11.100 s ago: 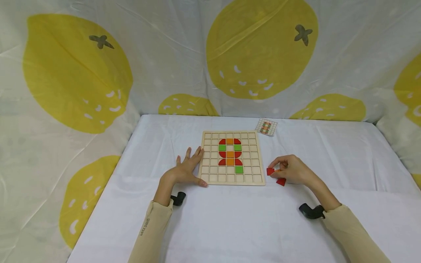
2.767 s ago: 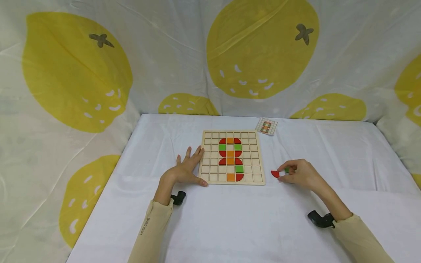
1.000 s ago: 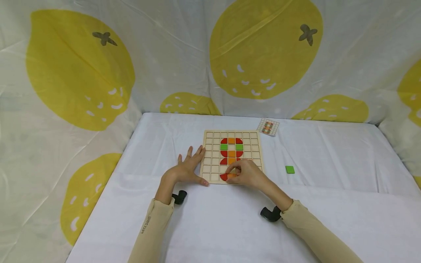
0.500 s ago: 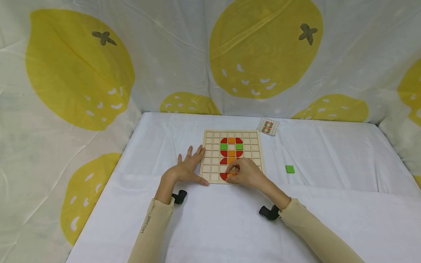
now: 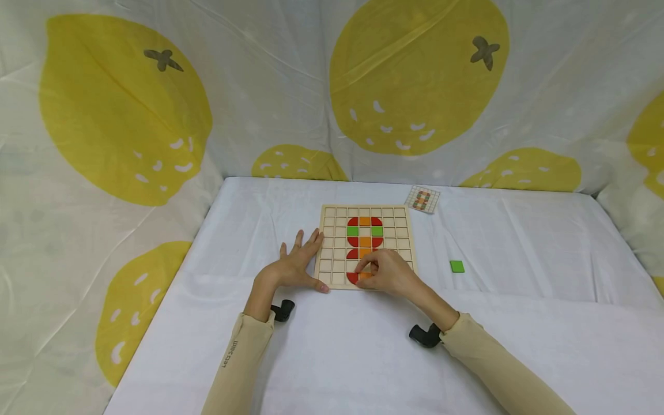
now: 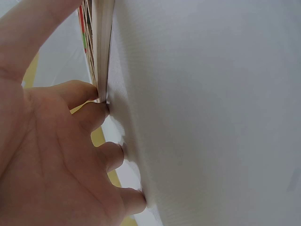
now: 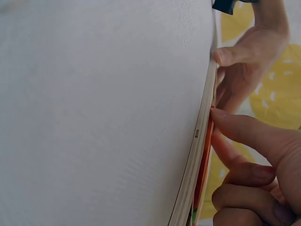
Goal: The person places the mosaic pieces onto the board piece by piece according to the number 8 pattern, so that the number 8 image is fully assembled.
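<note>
A square wooden grid board [image 5: 332, 267] lies on the white cloth, with red quarter-round tiles and orange and green square tiles set in its cells. My left hand [image 5: 291, 267] rests beside the board's left edge, fingers spread; in the left wrist view the fingertips [image 6: 96, 92] meet the board's side and the cloth. My right hand [image 5: 389, 273] is over the lower part of the board. Its thumb and index finger pinch a red quarter-round tile [image 5: 352, 278] in the bottom row, left of an orange tile. That hand hides cells on the lower right.
One loose green square tile [image 5: 457, 266] lies on the cloth to the right of the board. A small pattern card [image 5: 422, 199] sits by the board's far right corner. Behind the table hangs a lemon-print curtain [image 5: 290, 86].
Earlier, my right hand picked the red tile from the cloth and carried it left to the bottom row. Over the last second both hands stay nearly still.
</note>
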Demonstrator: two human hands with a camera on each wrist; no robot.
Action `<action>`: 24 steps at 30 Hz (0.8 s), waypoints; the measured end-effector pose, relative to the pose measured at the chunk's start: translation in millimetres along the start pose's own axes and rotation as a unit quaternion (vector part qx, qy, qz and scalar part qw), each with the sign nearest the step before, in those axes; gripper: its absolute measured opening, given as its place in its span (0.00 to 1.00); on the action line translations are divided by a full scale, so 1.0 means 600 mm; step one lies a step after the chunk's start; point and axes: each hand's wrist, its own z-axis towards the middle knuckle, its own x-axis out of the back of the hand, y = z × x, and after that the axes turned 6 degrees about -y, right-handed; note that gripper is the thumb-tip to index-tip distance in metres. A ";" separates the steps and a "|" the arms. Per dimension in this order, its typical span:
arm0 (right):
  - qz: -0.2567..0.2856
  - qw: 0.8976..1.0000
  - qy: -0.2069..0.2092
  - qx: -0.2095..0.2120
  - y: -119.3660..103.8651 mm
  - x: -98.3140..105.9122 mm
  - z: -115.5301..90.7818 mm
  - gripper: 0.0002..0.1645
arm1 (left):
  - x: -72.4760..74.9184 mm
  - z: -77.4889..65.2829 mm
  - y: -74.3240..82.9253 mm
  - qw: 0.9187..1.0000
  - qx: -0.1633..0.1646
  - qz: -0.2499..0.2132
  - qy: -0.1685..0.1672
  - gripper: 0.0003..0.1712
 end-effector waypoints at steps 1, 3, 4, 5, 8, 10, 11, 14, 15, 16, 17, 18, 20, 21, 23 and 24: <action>-0.001 1.000 0.001 -0.001 0.000 0.000 0.000 0.09 | 0.000 0.000 0.000 1.000 0.000 0.000 0.000 0.77; -0.003 1.000 0.001 0.000 0.001 0.001 -0.001 0.09 | 0.000 0.001 0.001 1.000 0.000 0.001 0.001 0.77; -0.003 1.000 0.001 0.000 0.002 0.002 -0.002 0.09 | 0.000 0.001 0.001 1.000 0.000 0.002 0.000 0.77; 0.001 1.000 0.000 0.000 0.004 0.004 -0.004 0.09 | 0.000 0.001 0.001 1.000 0.000 0.003 0.000 0.77; 0.027 1.000 -0.002 -0.005 0.013 0.012 -0.013 0.10 | 0.000 0.001 0.001 1.000 0.001 0.004 -0.001 0.77; 0.050 0.999 0.000 -0.016 0.022 0.022 -0.024 0.11 | 0.000 0.001 0.001 1.000 0.002 0.003 -0.001 0.78; 0.058 0.998 0.003 -0.022 0.029 0.028 -0.030 0.11 | 0.000 0.001 0.000 1.000 0.002 0.002 -0.002 0.78; 0.067 0.997 0.017 -0.039 0.051 0.049 -0.054 0.12 | 0.000 0.001 0.000 1.000 0.001 0.000 -0.003 0.77; 0.064 0.997 0.024 -0.044 0.060 0.056 -0.062 0.13 | 0.000 0.000 0.000 1.000 0.000 -0.001 -0.003 0.77; 0.063 0.996 0.033 -0.046 0.069 0.064 -0.071 0.13 | 0.000 0.000 0.001 1.000 -0.001 -0.002 -0.003 0.77; 0.062 0.996 0.040 -0.049 0.079 0.072 -0.080 0.13 | 0.000 0.000 0.001 1.000 0.000 -0.003 -0.003 0.77; 0.062 0.996 0.046 -0.052 0.088 0.079 -0.090 0.14 | 0.000 0.000 0.001 1.000 -0.001 -0.003 -0.003 0.77; 0.065 0.994 0.058 -0.061 0.107 0.094 -0.108 0.15 | 0.000 -0.001 0.002 1.000 0.000 -0.005 -0.004 0.77; 0.067 0.993 0.063 -0.069 0.115 0.101 -0.117 0.16 | 0.000 -0.002 0.002 1.000 0.000 -0.005 -0.004 0.77; 0.070 0.991 0.071 -0.085 0.130 0.115 -0.134 0.18 | 0.000 -0.003 0.002 1.000 0.001 -0.007 -0.004 0.77; 0.070 0.990 0.075 -0.093 0.137 0.122 -0.142 0.19 | 0.000 -0.003 0.003 1.000 0.000 -0.007 -0.003 0.77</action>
